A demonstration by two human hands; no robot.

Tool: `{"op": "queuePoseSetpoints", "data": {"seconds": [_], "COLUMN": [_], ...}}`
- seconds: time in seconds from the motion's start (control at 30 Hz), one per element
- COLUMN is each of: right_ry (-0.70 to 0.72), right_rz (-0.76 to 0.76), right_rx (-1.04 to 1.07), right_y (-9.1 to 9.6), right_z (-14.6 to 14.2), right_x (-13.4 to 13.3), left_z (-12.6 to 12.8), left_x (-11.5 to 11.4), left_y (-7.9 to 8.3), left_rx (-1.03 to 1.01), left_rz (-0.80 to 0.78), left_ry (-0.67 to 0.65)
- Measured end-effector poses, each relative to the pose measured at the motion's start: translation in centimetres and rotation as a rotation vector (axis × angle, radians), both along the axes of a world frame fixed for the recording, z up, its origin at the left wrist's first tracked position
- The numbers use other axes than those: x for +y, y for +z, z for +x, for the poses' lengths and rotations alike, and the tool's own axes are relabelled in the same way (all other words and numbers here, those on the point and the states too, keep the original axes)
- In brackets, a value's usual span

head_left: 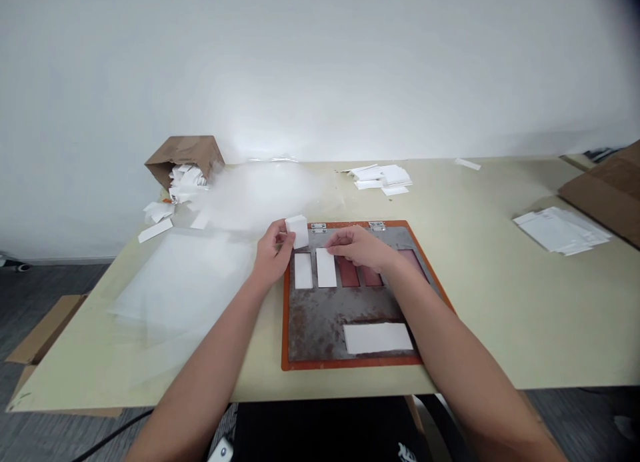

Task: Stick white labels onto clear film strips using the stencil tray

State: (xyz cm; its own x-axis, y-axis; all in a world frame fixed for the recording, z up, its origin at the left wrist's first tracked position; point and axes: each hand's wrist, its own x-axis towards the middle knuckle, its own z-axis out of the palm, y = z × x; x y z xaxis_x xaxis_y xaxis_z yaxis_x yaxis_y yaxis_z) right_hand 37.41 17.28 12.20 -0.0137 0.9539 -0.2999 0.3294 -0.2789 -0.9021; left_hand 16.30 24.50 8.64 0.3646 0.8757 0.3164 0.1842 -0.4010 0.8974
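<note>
My left hand (270, 255) grips a small stack of white cards (298, 231) over the upper left corner of a grey metal plate (317, 315) with rectangular slots. The thumb and fingers of my right hand (361, 245) are closed on the top right corner of a single white card (327, 270), which lies at the second slot from the left. Another white card (303, 271) fills the leftmost slot. Reddish-brown bottoms show in the slots under my right hand, partly hidden by it. A larger white card (379, 339) lies in the wide slot at the lower right.
Orange edging (286, 329) surrounds the plate, with two hinges (319, 227) at its back. Translucent sheets (185, 289) spread to the left. Behind stand a cardboard box (193, 149) spilling white pieces and a white card pile (385, 177). White sheets (560, 230) lie right, near a brown box (610, 189).
</note>
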Motion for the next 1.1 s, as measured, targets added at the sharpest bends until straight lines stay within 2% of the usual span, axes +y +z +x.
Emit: {"op": "queuePoseSetpoints", "data": {"seconds": [0.67,0.83,0.97,1.1], "right_ry": [0.026,0.027,-0.011,-0.012], "right_rz": [0.029,0.134,0.140,0.155], "right_rx": [-0.034,-0.160,-0.292,-0.316], "right_y": [-0.26,-0.23,-0.16,-0.06], "right_z": [0.05,-0.07,-0.19,-0.19], "right_x": [0.06,0.08,-0.02,-0.05], "left_z": [-0.02,-0.03,-0.04,-0.04], "left_x": [-0.12,-0.06,-0.01,-0.01], "left_y": [0.09,0.06,0.01,-0.10], "left_rx": [0.009,0.004,0.000,0.000], "left_rz": [0.014,0.018,0.018,0.022], "left_ry": [0.000,-0.006,-0.008,-0.008]}}
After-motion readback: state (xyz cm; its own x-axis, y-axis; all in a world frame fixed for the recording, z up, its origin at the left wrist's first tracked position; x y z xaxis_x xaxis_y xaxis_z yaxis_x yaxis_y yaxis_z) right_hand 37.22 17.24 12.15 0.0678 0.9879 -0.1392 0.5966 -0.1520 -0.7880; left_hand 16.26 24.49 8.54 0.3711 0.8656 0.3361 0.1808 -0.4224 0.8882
